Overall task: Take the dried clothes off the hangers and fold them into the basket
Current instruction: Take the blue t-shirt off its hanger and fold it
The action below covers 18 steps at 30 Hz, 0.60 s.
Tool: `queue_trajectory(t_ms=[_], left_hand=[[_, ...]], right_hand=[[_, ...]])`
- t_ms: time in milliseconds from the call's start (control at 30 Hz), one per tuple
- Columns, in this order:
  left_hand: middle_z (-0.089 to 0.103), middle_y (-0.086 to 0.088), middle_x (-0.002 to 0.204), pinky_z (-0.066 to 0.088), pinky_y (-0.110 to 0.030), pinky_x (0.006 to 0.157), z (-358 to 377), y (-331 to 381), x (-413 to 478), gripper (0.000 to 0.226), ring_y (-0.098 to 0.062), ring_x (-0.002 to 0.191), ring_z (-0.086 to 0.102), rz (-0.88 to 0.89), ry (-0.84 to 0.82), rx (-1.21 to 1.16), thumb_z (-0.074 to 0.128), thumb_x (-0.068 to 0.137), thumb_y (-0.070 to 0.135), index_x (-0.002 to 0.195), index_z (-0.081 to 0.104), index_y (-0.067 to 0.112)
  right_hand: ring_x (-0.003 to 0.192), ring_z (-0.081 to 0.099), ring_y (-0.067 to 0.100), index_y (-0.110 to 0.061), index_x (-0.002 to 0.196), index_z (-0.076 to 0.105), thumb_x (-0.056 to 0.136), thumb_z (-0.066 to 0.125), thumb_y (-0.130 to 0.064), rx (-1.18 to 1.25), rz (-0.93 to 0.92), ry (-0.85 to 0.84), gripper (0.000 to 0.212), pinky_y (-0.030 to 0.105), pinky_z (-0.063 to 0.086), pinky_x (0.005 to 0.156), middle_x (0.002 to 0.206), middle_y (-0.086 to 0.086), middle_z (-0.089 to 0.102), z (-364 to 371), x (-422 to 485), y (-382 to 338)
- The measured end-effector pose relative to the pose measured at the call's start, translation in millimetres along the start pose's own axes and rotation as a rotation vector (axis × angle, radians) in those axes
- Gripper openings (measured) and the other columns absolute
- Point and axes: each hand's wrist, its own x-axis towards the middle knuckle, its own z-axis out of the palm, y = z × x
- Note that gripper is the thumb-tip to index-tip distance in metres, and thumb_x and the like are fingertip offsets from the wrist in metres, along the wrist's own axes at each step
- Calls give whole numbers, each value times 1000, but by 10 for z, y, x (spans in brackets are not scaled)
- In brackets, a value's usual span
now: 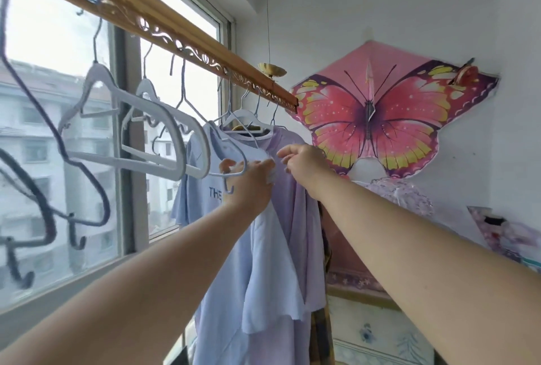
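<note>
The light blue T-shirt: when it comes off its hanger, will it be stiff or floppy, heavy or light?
Probably floppy: the light blue T-shirt hangs in soft folds below the hanger that the left hand grips. Likely light, as the thin hanger carries it without visible bending.

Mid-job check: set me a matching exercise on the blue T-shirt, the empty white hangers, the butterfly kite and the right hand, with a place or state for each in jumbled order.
Things:
1. blue T-shirt
2. empty white hangers
3. butterfly kite
4. right hand

Places or states:
A. flat against the wall
B. pinches the lilac shirt near its collar
C. hang bare on the wooden rail
D. hung up, printed THE

Pairs: 1-D, 2-C, 3-A, 4-B.
</note>
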Motion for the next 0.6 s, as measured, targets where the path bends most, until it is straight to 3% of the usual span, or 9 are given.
queue_trajectory(t_ms=[67, 167, 233, 300, 367, 433, 533, 600], left_hand=[[65, 5, 94, 19, -38, 93, -8, -25, -85, 21, -21, 99, 57, 40, 12, 98, 53, 82, 13, 97, 54, 28], [62, 5, 95, 27, -44, 102, -90, -27, -174, 32, -21, 103, 53, 127, -78, 255, 47, 80, 2, 97, 53, 28], [61, 7, 97, 25, -47, 105, -116, -21, -250, 35, -20, 103, 52, 206, -116, 338, 47, 77, 0, 94, 56, 30], [63, 8, 93, 26, -40, 101, -103, -9, -343, 30, -17, 99, 54, 218, -121, 339, 50, 76, 4, 88, 57, 31], [65, 7, 86, 28, -34, 88, -26, -20, -397, 23, -17, 93, 58, 93, -171, 194, 50, 78, 10, 85, 58, 30], [60, 6, 75, 32, -29, 73, 65, -62, -451, 20, -20, 82, 58, -151, -269, -104, 50, 80, 11, 81, 61, 28], [53, 0, 62, 33, -24, 53, 215, -164, -590, 15, -21, 64, 50, -556, -354, -573, 53, 77, 8, 75, 67, 14], [48, -3, 59, 31, -24, 51, 234, -223, -724, 10, -21, 59, 45, -712, -395, -677, 57, 75, 6, 69, 63, 12]], right_hand=[[80, 57, 23, -30, 88, 64, 83, 36, 1, 25, -8, -72, 41, 39, 53, 80, 90, 6, 61, 25, -53, -24], [74, 51, 18, -26, 107, 63, 84, 39, -1, 54, -5, -111, 42, 26, 41, 65, 81, -2, 57, 81, -125, -55], [72, 51, 17, -25, 108, 62, 85, 38, -1, 70, 3, -108, 41, 24, 39, 60, 79, -5, 54, 111, -157, -54], [72, 51, 18, -23, 119, 57, 86, 36, 1, 51, 30, -112, 46, 25, 40, 60, 85, -1, 56, 118, -178, -41], [71, 51, 18, -18, 128, 51, 86, 36, 0, 23, 49, -118, 48, 24, 40, 58, 96, 4, 58, 105, -205, -11], [76, 52, 17, -13, 129, 51, 88, 38, 0, 11, 70, -138, 45, 23, 38, 58, 107, 6, 57, 95, -244, 29], [94, 55, 22, -12, 120, 56, 88, 43, 1, 18, 120, -199, 37, 26, 43, 72, 119, 12, 58, 127, -332, 147], [101, 58, 28, -15, 107, 59, 86, 45, 2, 14, 150, -241, 30, 30, 45, 76, 117, 15, 60, 174, -422, 251]])
